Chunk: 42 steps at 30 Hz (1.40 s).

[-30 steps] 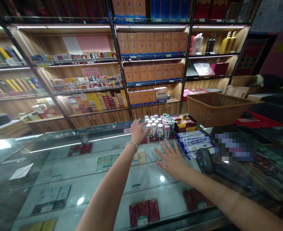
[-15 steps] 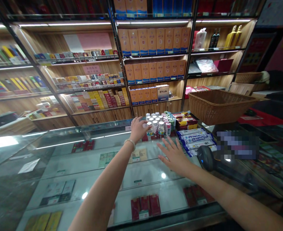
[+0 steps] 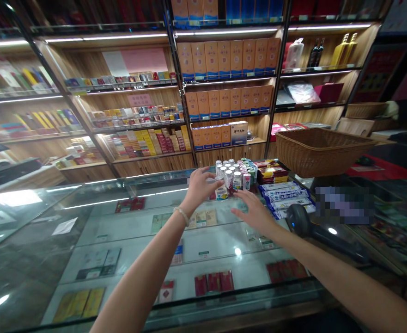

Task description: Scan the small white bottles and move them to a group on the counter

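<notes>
My left hand point(image 3: 200, 188) reaches over the glass counter and pinches a small white-topped bottle or jar point(image 3: 221, 190) with a colourful label, thumb against its top. This one stands slightly nearer to me than the tight cluster of small bottles or cans point(image 3: 237, 179) behind it. To the right, my right hand point(image 3: 255, 213) hovers low over the glass, fingers stretched forward and thumb apart, holding nothing. Its fingertips come close to the front of the cluster. Beside them lie blue-and-white long packets point(image 3: 286, 198) and a stack of red-and-yellow packets point(image 3: 271, 171).
A black handheld scanner point(image 3: 298, 221) lies right of my right hand. Behind it stands a wicker basket point(image 3: 317, 150). Flat packs show inside the glass counter point(image 3: 189, 249). Shelves at the back hold rows of orange boxes point(image 3: 231, 60).
My left hand has closed on the white-topped bottle and drawn it slightly towards me, away from the cluster. My right hand's fingers have come closer together. The view has shifted a little left.
</notes>
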Available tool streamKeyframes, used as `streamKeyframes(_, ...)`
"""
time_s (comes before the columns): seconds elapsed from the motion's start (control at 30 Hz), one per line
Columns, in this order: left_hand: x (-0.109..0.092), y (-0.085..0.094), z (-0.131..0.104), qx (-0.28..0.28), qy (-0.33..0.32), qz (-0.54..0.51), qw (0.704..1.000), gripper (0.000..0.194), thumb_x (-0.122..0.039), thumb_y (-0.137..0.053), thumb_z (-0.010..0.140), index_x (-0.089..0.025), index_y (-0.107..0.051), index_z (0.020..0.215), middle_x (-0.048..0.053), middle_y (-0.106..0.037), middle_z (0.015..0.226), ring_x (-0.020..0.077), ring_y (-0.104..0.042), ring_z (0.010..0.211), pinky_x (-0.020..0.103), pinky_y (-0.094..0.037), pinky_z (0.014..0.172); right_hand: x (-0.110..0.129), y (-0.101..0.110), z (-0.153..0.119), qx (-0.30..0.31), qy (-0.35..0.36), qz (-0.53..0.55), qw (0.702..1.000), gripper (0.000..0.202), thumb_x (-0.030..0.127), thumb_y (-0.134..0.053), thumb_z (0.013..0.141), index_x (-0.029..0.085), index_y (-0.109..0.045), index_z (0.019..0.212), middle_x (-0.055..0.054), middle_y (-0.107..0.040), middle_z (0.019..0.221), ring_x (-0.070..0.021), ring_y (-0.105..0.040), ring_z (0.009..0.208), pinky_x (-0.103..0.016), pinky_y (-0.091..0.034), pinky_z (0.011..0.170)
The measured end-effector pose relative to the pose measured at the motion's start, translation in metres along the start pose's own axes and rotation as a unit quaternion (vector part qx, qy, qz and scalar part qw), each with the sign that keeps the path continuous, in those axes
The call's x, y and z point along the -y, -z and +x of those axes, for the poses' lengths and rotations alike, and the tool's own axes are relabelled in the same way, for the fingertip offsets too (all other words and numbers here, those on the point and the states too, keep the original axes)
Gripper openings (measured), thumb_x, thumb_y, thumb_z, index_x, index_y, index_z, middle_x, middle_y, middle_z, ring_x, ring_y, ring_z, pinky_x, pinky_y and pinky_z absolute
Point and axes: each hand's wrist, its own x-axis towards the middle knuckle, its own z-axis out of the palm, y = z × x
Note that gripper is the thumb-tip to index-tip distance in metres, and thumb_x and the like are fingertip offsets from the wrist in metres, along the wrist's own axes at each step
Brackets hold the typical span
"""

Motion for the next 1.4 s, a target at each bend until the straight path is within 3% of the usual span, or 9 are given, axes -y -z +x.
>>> streamKeyframes(0.17, -0.009, 0.015, -0.019, -0.022, -0.008, 0.005, 1.000, 0.030, -0.048, -0.080, 0.079, -0.024, -0.077, 0.097, 0.010, -0.062, 0.141, 0.0324, -0.048, 0.139, 0.052, -0.035, 0.120, 0.000, -0.003, 0.008, 0.009, -0.005, 0.036, 0.999, 0.058, 0.055, -0.066, 0.086, 0.023, -0.063, 0.134, -0.012, -0.054, 0.150, -0.0282, -0.042, 0.145, -0.050, -0.033, 0.121)
streamKeyframes(0.3, -0.015, 0.022, -0.036, -0.040, -0.001, 0.043, 0.998, 0.030, -0.049, -0.080, 0.078, -0.028, -0.076, 0.099, 0.007, -0.051, 0.153, 0.0381, -0.028, 0.151, 0.067, -0.021, 0.122, 0.008, -0.004, 0.018, 0.016, -0.012, 0.016, 1.000, 0.064, 0.061, -0.069, 0.083, 0.025, -0.063, 0.136, -0.013, -0.046, 0.157, -0.0314, -0.032, 0.150, -0.054, -0.029, 0.122)
streamKeyframes(0.43, -0.019, 0.023, -0.048, -0.045, 0.002, 0.063, 0.997, 0.028, -0.049, -0.078, 0.081, -0.029, -0.075, 0.099, 0.006, -0.043, 0.160, 0.0414, -0.019, 0.154, 0.079, -0.006, 0.118, 0.016, -0.012, 0.025, 0.031, -0.026, -0.003, 0.999, 0.066, 0.062, -0.073, 0.079, 0.029, -0.064, 0.135, -0.011, -0.040, 0.161, -0.0336, -0.025, 0.153, -0.056, -0.027, 0.121)
streamKeyframes(0.67, -0.015, 0.019, -0.057, -0.024, 0.029, 0.049, 0.998, 0.024, -0.049, -0.079, 0.080, -0.029, -0.078, 0.093, 0.006, -0.046, 0.158, 0.0426, -0.021, 0.153, 0.081, -0.007, 0.116, 0.013, -0.028, 0.019, 0.060, -0.038, 0.011, 0.997, 0.051, 0.059, -0.076, 0.079, 0.031, -0.073, 0.122, -0.009, -0.037, 0.163, -0.0345, -0.022, 0.154, -0.057, -0.027, 0.120)
streamKeyframes(1.0, -0.010, 0.010, -0.060, -0.014, 0.048, 0.040, 0.998, 0.021, -0.050, -0.078, 0.080, -0.030, -0.078, 0.087, 0.004, -0.050, 0.155, 0.0417, -0.025, 0.151, 0.081, -0.008, 0.117, 0.019, -0.022, 0.011, 0.119, -0.037, 0.054, 0.991, 0.038, 0.056, -0.069, 0.085, 0.031, -0.075, 0.114, -0.006, -0.035, 0.165, -0.0341, -0.017, 0.156, -0.063, -0.024, 0.119)
streamKeyframes(1.2, -0.011, 0.008, -0.061, -0.003, 0.050, 0.030, 0.998, 0.023, -0.053, -0.074, 0.083, -0.030, -0.079, 0.087, 0.003, -0.051, 0.154, 0.0421, -0.025, 0.151, 0.081, -0.008, 0.116, 0.017, -0.028, 0.011, 0.117, -0.037, 0.074, 0.990, 0.035, 0.056, -0.069, 0.086, 0.028, -0.076, 0.105, -0.006, -0.038, 0.163, -0.0322, -0.019, 0.155, -0.061, -0.024, 0.120)
streamKeyframes(1.3, -0.010, 0.008, -0.060, -0.005, 0.048, 0.030, 0.998, 0.027, -0.055, -0.070, 0.086, -0.032, -0.078, 0.096, 0.004, -0.050, 0.155, 0.0409, -0.025, 0.152, 0.079, -0.008, 0.117, 0.014, -0.029, 0.012, 0.100, -0.047, 0.100, 0.989, 0.034, 0.056, -0.068, 0.087, 0.028, -0.075, 0.105, -0.006, -0.044, 0.160, -0.0306, -0.025, 0.153, -0.059, -0.025, 0.121)
streamKeyframes(1.4, -0.004, 0.011, -0.062, 0.008, 0.029, 0.035, 0.999, 0.046, -0.060, -0.067, 0.087, -0.035, -0.068, 0.126, 0.007, -0.042, 0.160, 0.0392, -0.021, 0.154, 0.075, -0.008, 0.119, 0.012, -0.027, 0.012, 0.072, -0.068, 0.135, 0.986, 0.033, 0.054, -0.068, 0.087, 0.026, -0.074, 0.104, -0.007, -0.047, 0.157, -0.0291, -0.030, 0.151, -0.055, -0.024, 0.123)
